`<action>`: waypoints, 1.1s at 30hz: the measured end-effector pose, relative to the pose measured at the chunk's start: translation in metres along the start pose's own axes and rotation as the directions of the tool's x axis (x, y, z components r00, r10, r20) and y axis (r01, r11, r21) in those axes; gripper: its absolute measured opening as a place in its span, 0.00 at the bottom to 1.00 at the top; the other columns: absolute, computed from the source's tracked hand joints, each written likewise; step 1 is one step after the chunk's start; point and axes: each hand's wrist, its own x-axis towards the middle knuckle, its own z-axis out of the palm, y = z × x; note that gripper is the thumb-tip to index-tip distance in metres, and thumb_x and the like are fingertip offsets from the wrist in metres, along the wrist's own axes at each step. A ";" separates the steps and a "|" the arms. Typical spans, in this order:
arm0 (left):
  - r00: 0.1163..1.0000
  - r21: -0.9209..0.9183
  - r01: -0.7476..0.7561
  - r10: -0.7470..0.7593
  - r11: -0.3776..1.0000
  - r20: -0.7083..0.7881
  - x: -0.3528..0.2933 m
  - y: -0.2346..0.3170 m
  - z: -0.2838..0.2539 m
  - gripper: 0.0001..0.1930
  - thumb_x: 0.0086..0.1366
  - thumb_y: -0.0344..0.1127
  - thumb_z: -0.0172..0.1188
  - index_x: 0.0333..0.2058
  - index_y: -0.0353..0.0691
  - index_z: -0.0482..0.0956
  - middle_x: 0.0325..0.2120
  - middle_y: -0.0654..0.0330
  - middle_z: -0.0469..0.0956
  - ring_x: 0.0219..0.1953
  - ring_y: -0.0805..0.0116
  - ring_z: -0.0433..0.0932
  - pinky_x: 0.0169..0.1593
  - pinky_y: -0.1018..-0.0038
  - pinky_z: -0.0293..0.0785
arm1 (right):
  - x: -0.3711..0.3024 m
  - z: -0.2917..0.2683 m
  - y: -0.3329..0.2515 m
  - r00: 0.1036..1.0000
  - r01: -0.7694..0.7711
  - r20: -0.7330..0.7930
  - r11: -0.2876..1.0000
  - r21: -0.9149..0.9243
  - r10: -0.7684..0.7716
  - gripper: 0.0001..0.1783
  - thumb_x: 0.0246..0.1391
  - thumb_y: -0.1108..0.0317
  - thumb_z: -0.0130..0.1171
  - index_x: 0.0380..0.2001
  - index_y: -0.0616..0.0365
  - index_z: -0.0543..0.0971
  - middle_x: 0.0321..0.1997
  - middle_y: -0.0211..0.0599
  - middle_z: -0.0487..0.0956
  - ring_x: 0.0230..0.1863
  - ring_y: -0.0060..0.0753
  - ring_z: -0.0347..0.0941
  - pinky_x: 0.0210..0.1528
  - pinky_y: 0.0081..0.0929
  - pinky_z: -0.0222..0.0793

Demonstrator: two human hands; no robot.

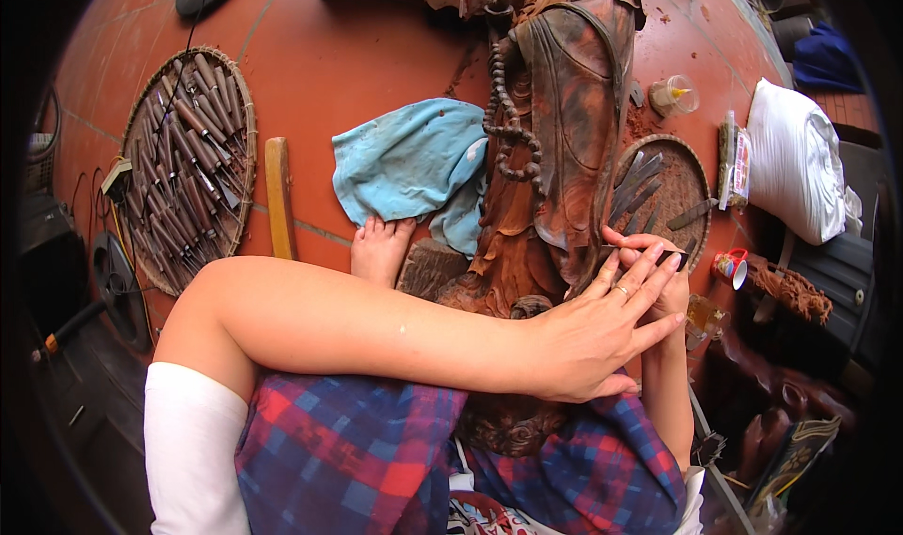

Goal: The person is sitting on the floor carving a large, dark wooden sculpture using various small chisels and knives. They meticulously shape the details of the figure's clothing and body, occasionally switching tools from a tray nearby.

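Observation:
My left forearm crosses in front of me, and my left hand (616, 333) lies with its fingers stretched out over my right hand (666, 286). A small dark flat piece (672, 257) shows between the two hands, in my right hand's fingers; its kind is not clear. Partly hidden by my left hand, the right hand appears closed around it. Beside both hands stands a carved dark-wood statue (578, 121) with draped folds and a carved string of beads (503, 93). Just beyond the hands is a shallow round basket (679, 154) holding several dark flat blades or strips.
A woven tray (248, 126) full of wooden-handled carving chisels (193, 145) lies left, near a wooden bar (280, 196). A blue cloth (404, 154) touches my bare foot (381, 251). To the right are a jar (673, 95), a red cup (730, 268) and a white sack (796, 159).

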 end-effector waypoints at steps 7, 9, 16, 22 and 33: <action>1.000 0.051 -0.009 0.009 0.999 0.010 -0.006 0.007 0.000 0.40 0.59 0.50 0.66 0.64 0.36 0.63 0.68 0.29 0.41 0.71 0.28 0.41 0.68 0.38 0.49 | 0.009 -0.009 -0.004 0.975 0.137 0.196 0.980 -0.141 -0.108 0.09 0.56 0.80 0.60 0.41 0.70 0.80 0.41 0.53 0.83 0.53 0.48 0.78 0.53 0.34 0.78; 1.000 0.073 0.008 -0.007 0.997 -0.016 0.004 -0.004 0.001 0.40 0.59 0.50 0.66 0.64 0.36 0.63 0.69 0.29 0.42 0.71 0.29 0.40 0.68 0.38 0.48 | 0.018 -0.008 -0.008 0.993 0.025 0.114 0.997 -0.074 -0.017 0.07 0.55 0.80 0.61 0.38 0.69 0.81 0.42 0.50 0.83 0.56 0.50 0.76 0.54 0.36 0.77; 1.000 0.052 0.014 -0.013 0.999 -0.022 -0.002 0.003 0.006 0.41 0.58 0.51 0.66 0.66 0.39 0.61 0.69 0.29 0.40 0.72 0.28 0.39 0.69 0.39 0.47 | 0.019 -0.014 -0.001 0.979 0.097 0.189 0.991 -0.088 -0.079 0.06 0.54 0.79 0.63 0.35 0.68 0.82 0.37 0.44 0.83 0.58 0.50 0.75 0.58 0.37 0.74; 0.998 0.098 0.035 -0.029 0.995 -0.058 0.014 -0.005 0.004 0.41 0.59 0.52 0.65 0.66 0.40 0.61 0.69 0.28 0.40 0.71 0.28 0.42 0.67 0.40 0.52 | 0.016 0.005 -0.009 0.995 -0.066 -0.070 0.991 0.114 0.074 0.04 0.55 0.79 0.63 0.35 0.67 0.82 0.40 0.45 0.83 0.58 0.51 0.75 0.53 0.34 0.77; 1.000 0.074 -0.003 0.004 0.997 -0.010 0.004 0.000 0.006 0.40 0.58 0.52 0.66 0.64 0.37 0.64 0.68 0.29 0.43 0.72 0.31 0.40 0.68 0.39 0.50 | 0.005 -0.006 0.007 0.989 0.121 0.071 0.988 0.098 -0.128 0.04 0.56 0.80 0.60 0.34 0.66 0.82 0.37 0.40 0.82 0.58 0.58 0.74 0.58 0.42 0.74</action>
